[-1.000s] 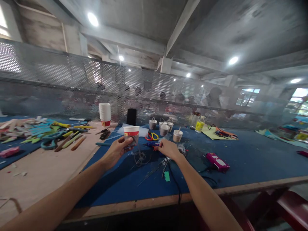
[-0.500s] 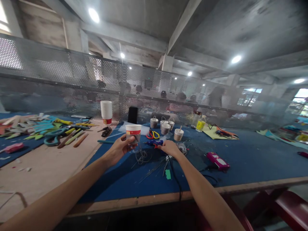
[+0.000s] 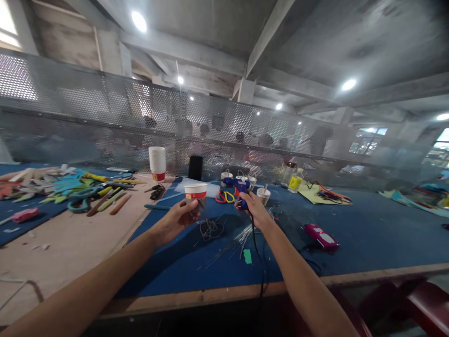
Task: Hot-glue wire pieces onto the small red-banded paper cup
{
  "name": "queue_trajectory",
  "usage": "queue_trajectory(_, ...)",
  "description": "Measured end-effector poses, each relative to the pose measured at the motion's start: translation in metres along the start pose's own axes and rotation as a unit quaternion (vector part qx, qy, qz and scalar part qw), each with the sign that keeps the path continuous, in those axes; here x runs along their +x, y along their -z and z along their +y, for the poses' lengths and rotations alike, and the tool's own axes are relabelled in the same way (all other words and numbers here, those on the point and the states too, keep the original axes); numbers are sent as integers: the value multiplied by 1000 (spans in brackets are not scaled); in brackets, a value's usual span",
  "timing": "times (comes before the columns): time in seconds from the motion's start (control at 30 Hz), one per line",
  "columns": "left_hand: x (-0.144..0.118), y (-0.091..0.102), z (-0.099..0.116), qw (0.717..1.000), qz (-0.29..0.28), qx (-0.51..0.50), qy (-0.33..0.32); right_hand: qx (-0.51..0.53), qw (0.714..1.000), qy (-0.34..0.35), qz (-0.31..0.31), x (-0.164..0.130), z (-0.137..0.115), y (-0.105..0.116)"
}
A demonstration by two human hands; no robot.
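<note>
Upright above the blue table mat, a paper cup with a red band is held in my left hand; grey material covers part of its lower side. My right hand is wrapped round the handle of a blue glue gun, its nozzle pointing left toward the cup and its black cord hanging down. Below the cup lies a loose coil of grey string. Yellow-and-red scissors lie between the hands, and small grey-wrapped cups stand behind the glue gun, partly hidden by it.
A stack of paper cups and a dark phone stand at the back. Left are knives, large scissors and paper scraps. A magenta device, a yellow-labelled bottle and thin wires lie to the right. A perforated metal screen runs behind.
My right hand has lifted the glue gun from the mat, now gripping its handle with the nozzle raised toward the cup. My left hand keeps the cup in nearly the same place.
</note>
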State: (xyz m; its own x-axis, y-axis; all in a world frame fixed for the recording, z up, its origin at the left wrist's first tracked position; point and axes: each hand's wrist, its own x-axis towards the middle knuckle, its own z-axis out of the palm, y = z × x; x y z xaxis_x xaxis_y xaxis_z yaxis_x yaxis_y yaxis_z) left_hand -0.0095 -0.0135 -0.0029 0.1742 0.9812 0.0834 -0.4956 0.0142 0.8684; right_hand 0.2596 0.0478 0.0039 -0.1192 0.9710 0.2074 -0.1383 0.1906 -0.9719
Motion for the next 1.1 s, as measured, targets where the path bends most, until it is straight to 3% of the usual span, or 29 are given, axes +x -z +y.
queue_trajectory(0.2,0,2,1,1000,3,6,28,44,994,15,-102,-10,-6,-12)
queue_trajectory(0.43,-5,-4,7,999,-5,-16,28,7,992,66,-104,-26,-14,-28)
queue_trajectory(0.6,-4,-6,2,999,-4,-24,30,49,984,45,-163,-36,-11,-39)
queue_trajectory(0.83,-7,-13,4,998,28,-38,32,88,977,-25,-192,-37,3,-46)
queue_trajectory(1.1,-2,-6,1,999,-1,-29,20,124,956,-53,-260,-45,-9,-48)
